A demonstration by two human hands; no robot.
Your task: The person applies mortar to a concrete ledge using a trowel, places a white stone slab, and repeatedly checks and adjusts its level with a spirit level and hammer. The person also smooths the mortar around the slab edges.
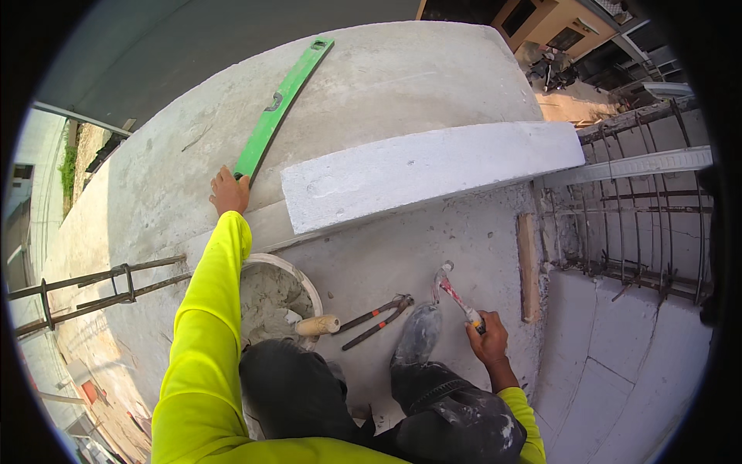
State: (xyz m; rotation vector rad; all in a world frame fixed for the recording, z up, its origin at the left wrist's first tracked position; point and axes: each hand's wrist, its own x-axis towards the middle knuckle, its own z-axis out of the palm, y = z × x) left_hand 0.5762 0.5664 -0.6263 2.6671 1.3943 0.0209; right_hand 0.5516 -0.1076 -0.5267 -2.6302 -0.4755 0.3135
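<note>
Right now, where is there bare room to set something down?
The concrete is mostly bare right of the green level, beyond the white block; also left of the level. A smaller patch: the block's near side, between bucket and hammer. Crowded: nearer in, where bucket, pincers and hammer cluster.

Covered ends, a half-hidden bucket, a cropped rim

Your left hand [230, 193] covers the near end of the green level [282, 108], so its grip there is unclear; your right hand [488, 339] hides part of the hammer [461, 305]. Your left sleeve [202, 332] and left knee [290, 390] block much of the bucket [311, 284], and the far end of the wooden-handled tool [318, 325] is lost against grey mortar [267, 298]. The dark rim cuts off the left-side rebar [127, 271]; the upper-right jumble [551, 69] is too small to tell.
</note>
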